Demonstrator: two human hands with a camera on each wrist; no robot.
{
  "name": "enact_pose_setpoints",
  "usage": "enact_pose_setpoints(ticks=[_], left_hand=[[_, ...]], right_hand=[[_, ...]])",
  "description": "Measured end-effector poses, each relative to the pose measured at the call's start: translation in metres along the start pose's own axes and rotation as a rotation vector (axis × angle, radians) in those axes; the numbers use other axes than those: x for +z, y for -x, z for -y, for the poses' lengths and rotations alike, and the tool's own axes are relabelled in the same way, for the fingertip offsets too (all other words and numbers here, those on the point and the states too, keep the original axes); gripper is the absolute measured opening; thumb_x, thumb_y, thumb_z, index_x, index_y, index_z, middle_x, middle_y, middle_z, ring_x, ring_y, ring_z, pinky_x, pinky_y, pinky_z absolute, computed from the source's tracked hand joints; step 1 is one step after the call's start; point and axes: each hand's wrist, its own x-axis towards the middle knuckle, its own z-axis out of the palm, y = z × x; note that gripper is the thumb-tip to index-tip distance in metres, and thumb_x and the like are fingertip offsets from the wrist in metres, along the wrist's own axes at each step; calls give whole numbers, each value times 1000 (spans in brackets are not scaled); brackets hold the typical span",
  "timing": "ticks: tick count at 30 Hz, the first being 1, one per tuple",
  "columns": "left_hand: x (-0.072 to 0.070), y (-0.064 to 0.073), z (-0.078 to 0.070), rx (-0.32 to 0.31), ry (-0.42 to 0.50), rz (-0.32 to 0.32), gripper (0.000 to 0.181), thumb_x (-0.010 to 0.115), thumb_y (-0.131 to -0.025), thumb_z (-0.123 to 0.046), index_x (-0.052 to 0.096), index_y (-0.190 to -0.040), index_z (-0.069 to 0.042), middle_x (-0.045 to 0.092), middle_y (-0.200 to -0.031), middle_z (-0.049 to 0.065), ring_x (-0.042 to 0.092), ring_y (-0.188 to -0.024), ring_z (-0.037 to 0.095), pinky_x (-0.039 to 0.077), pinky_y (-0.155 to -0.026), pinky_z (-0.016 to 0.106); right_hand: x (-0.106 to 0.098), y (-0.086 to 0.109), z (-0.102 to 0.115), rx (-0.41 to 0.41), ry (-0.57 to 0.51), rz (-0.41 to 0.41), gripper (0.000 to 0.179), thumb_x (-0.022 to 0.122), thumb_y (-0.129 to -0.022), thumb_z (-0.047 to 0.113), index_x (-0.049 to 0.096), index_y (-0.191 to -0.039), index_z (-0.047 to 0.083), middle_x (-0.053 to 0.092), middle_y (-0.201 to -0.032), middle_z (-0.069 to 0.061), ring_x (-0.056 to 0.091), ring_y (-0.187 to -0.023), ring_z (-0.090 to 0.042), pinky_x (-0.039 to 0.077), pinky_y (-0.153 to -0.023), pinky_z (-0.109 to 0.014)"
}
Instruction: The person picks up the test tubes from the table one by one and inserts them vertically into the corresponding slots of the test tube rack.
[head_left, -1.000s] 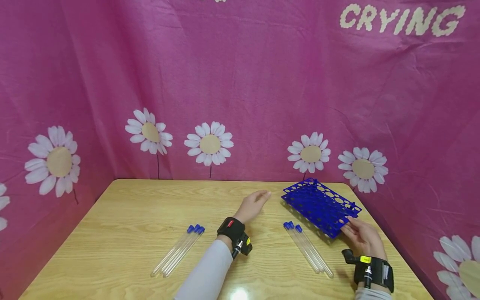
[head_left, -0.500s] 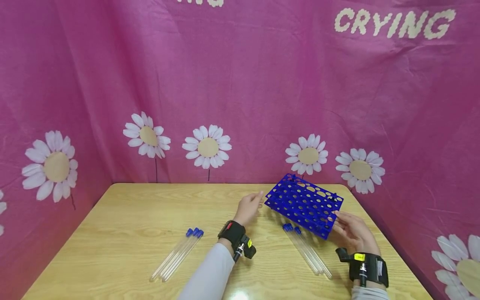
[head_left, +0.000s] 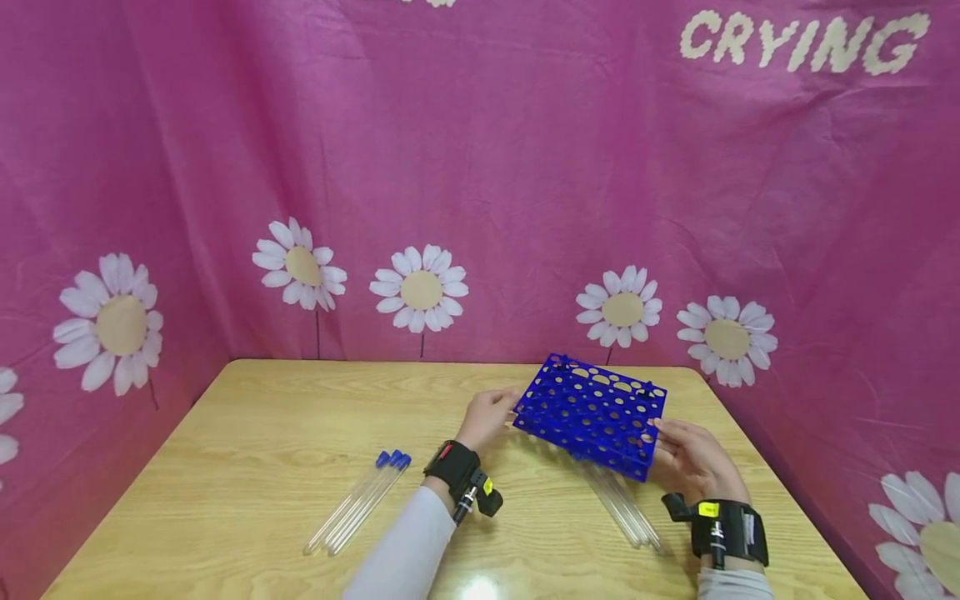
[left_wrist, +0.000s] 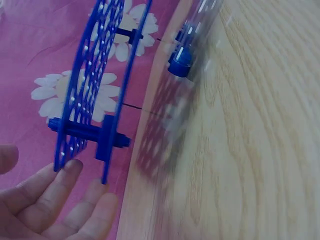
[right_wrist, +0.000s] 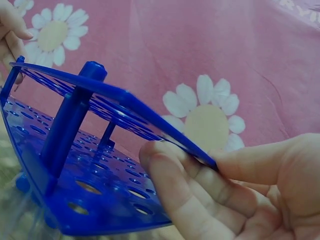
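Note:
A blue test tube rack (head_left: 588, 417), two perforated plates joined by posts, is held tilted above the right part of the table. My right hand (head_left: 701, 460) pinches its upper plate at the right end, thumb over the edge and fingers beneath, as the right wrist view shows. My left hand (head_left: 483, 419) is at the opposite end. In the left wrist view its fingertips (left_wrist: 74, 167) meet the plate edges, while the thumb stays apart from the rack. Clear test tubes (head_left: 621, 508) lie under the rack's near side, their blue caps hidden in the head view.
Three more blue-capped test tubes (head_left: 360, 504) lie side by side on the wooden table (head_left: 247, 467), left of my left forearm. A pink curtain (head_left: 480, 167) with printed daisies encloses the table's back and sides.
My right hand has brought the rack leftward, over the capped ends of the right-hand tubes. The rack has turned, and its left end now meets my left hand's fingertips.

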Motion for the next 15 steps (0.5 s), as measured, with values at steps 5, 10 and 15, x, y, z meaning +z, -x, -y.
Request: enact_pose_setpoints(ticks=[5, 10, 15], left_hand=[[-14, 9, 0, -42, 70, 19, 41, 51, -101, -26, 60, -128, 4, 69, -111, 22, 70, -101, 32, 56, -84, 47], [-31, 19, -2, -48, 58, 22, 38, 49, -101, -25, 64, -124, 2, 70, -110, 21, 70, -101, 31, 56, -85, 47], [-47, 29, -9, -32, 3, 23, 38, 48, -101, -25, 65, -122, 1, 70, -110, 21, 70, -102, 32, 56, -85, 47]], right_hand=[[9, -4, 0, -4, 58, 31, 27, 48, -103, 15, 72, -94, 20, 75, -88, 6, 70, -84, -5, 56, -77, -21], [21, -9, 0, -31, 31, 124, 30, 43, -104, 13, 72, -97, 17, 75, -91, 4, 71, -86, -8, 57, -79, -23], [34, -13, 2, -42, -15, 174, 33, 40, -105, 11, 72, -98, 14, 75, -93, 1, 72, -86, -10, 57, -80, -25]])
